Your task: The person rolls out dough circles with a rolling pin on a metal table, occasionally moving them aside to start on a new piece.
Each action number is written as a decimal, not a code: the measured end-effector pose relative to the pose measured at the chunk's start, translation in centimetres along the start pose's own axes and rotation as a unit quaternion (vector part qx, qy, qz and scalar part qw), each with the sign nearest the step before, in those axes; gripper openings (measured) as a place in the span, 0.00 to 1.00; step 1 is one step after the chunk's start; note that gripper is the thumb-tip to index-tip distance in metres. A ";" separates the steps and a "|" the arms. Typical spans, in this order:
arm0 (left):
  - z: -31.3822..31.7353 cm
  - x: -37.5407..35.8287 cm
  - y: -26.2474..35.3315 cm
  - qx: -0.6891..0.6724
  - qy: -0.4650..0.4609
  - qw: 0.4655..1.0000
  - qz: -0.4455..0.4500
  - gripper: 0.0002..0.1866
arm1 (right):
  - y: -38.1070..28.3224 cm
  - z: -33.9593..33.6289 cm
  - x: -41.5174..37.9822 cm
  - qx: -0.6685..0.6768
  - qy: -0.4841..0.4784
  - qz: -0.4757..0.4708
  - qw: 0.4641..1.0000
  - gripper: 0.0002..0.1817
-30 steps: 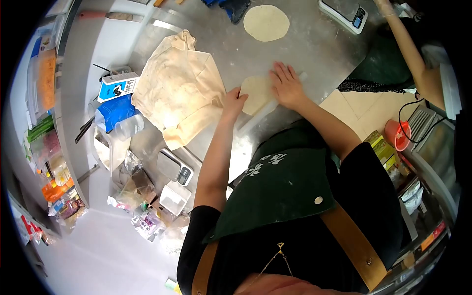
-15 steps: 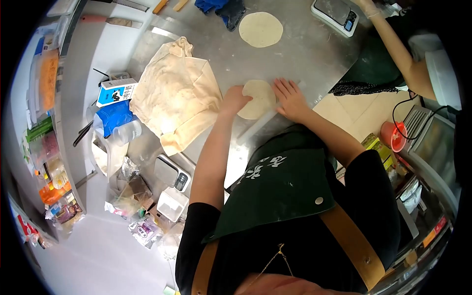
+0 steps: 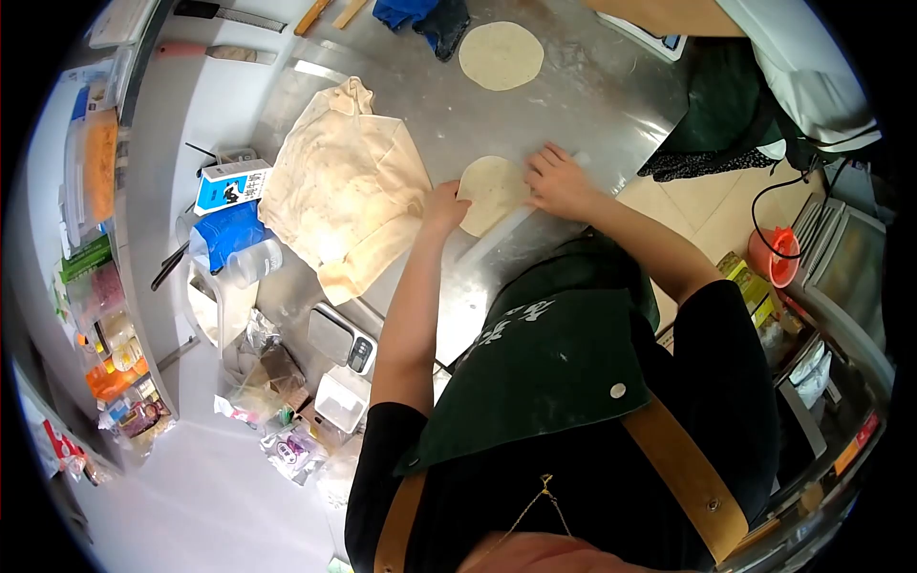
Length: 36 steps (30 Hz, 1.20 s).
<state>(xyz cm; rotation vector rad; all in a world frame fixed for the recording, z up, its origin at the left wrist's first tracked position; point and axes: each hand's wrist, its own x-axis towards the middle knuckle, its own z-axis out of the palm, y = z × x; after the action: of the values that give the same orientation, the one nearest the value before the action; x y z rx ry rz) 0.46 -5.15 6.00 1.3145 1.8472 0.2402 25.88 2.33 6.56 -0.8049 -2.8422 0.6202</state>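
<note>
A round, flat sheet of pale dough (image 3: 489, 194) lies on the metal table. At its left edge is my left hand (image 3: 443, 206), its thumb and fingers closed on the rim. My right hand (image 3: 559, 183) rests at the right side of the sheet, over a pale rolling pin (image 3: 501, 237); its fingers are bent and slightly apart. The pin slants across the sheet's lower right edge. Farther up the table lies a second round dough sheet (image 3: 501, 55), with no hand on it.
A cream cloth (image 3: 346, 186) is heaped left of my hands. Beyond it stand a milk carton (image 3: 232, 185) and a blue packet (image 3: 227, 234). A scale (image 3: 342, 338) sits lower left. Another person's pale sleeve (image 3: 807, 72) shows at upper right, near a second scale (image 3: 642, 38).
My right hand has shifted slightly up and its fingers have bent. My left hand has moved a little left, toward the sheet's edge. The other person has leaned across the upper right.
</note>
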 end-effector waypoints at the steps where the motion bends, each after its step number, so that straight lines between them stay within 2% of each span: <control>1: 0.1 0.0 -0.2 -0.022 0.001 1.000 0.003 0.16 | -0.3 0.7 0.8 -0.023 0.053 0.028 0.998 0.20; 3: 0.2 0.0 -0.7 -0.066 0.003 0.998 0.006 0.15 | -0.7 2.9 1.9 -0.068 0.156 0.083 0.982 0.23; 6: 0.2 0.2 -1.3 -0.134 0.009 0.991 -0.008 0.15 | -1.1 4.1 0.6 -0.065 0.174 0.102 0.977 0.26; 9: 0.6 1.1 -1.7 -0.215 0.013 0.976 -0.016 0.15 | -0.9 3.9 1.8 -0.091 0.129 0.108 0.981 0.29; 12: -0.3 1.5 -0.5 -0.283 -0.015 0.959 -0.013 0.16 | -0.5 4.1 6.9 -0.082 0.138 0.130 0.978 0.30; 15: -0.6 2.6 -0.8 -0.105 -0.019 0.994 0.010 0.18 | -1.1 3.9 3.2 -0.066 0.111 0.137 0.982 0.30; 18: -0.4 2.8 -0.9 -0.029 -0.019 0.999 0.020 0.20 | -1.4 3.5 2.8 -0.110 0.063 0.135 0.983 0.32; 21: -0.7 2.8 -0.4 -0.041 -0.057 0.998 -0.005 0.19 | -0.4 4.2 8.3 -0.111 0.119 0.146 0.976 0.33; 23: -0.7 2.6 0.4 0.063 -0.033 0.997 0.005 0.17 | -0.2 4.7 7.7 -0.091 0.141 0.119 0.979 0.33; 27: -0.3 0.3 3.4 0.155 0.046 0.987 0.001 0.14 | -0.6 4.5 0.8 -0.041 0.109 0.072 0.991 0.34; 30: -0.2 -1.7 4.9 0.180 0.049 0.982 0.026 0.13 | -0.4 2.2 -3.3 0.015 0.052 0.001 0.999 0.30; 33: -1.5 -4.4 7.4 0.044 0.035 0.997 0.049 0.14 | 1.5 1.0 -5.5 -0.004 0.007 -0.049 0.999 0.24; 34: -1.7 -4.3 7.1 -0.029 0.027 0.999 0.031 0.15 | 1.8 0.8 -5.7 0.024 0.048 -0.051 0.997 0.18; 36: -2.0 -4.1 6.1 -0.175 0.009 0.984 -0.007 0.17 | 2.2 -0.8 -5.9 0.023 0.037 -0.050 0.998 0.18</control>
<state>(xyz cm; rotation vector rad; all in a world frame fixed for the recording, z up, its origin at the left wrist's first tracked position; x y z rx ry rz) 3.61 -5.42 12.92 1.0568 1.7324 0.5457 32.14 1.17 6.29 -0.6582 -2.7711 0.6261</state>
